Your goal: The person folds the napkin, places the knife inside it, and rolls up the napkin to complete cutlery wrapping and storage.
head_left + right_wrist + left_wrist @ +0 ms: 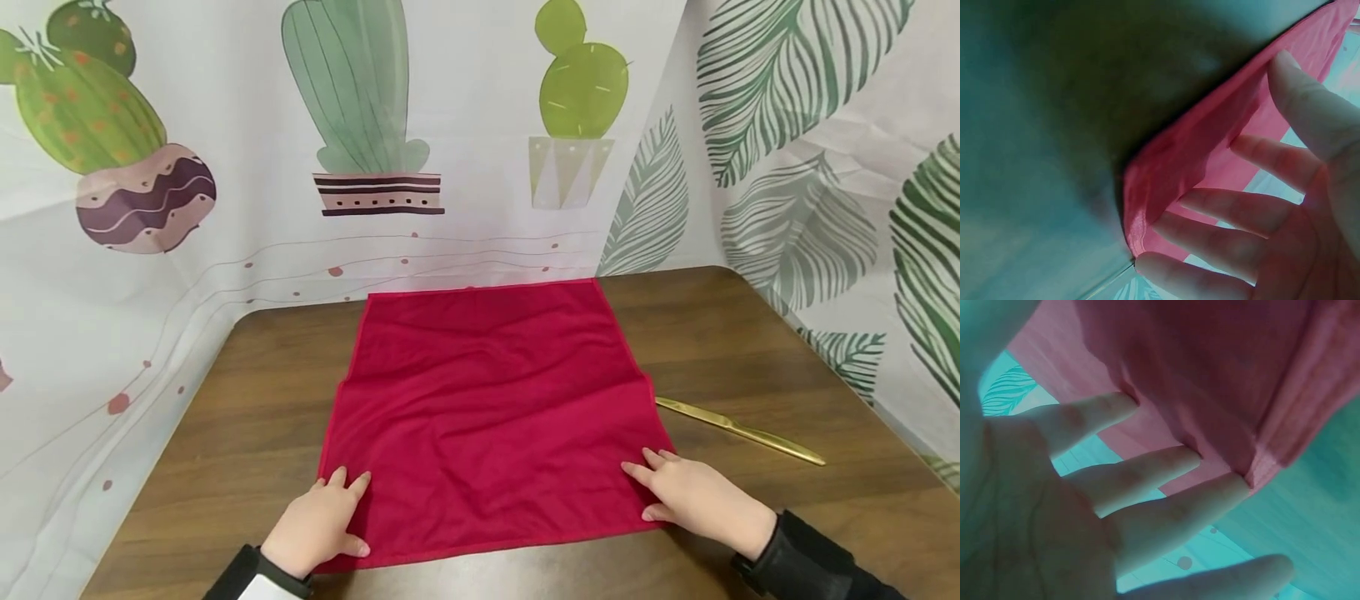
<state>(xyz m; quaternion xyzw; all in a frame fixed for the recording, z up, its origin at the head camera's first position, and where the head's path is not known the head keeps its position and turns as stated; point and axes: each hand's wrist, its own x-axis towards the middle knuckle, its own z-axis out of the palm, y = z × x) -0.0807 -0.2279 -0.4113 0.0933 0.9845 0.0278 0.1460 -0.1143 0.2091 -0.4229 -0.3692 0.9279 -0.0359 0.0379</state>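
Note:
A red cloth (487, 417) lies spread on the wooden table, with soft wrinkles across its middle. At its near left corner my left hand (318, 517) rests with fingers spread, their tips touching the cloth. My right hand (697, 500) touches the near right corner the same way. In the left wrist view, fingertips (1185, 455) meet the cloth (1210, 369) beside its hemmed edge. The right wrist view has the thumb on the front hem and the other fingers (1229, 209) along the cloth (1204, 144). Neither hand pinches it.
A gold-coloured, knife-like flat tool (742, 429) lies on the table (262, 400) right of the cloth, its far tip close to the cloth's edge. Behind and beside the table hangs a white curtain (480, 208) printed with cacti and leaves.

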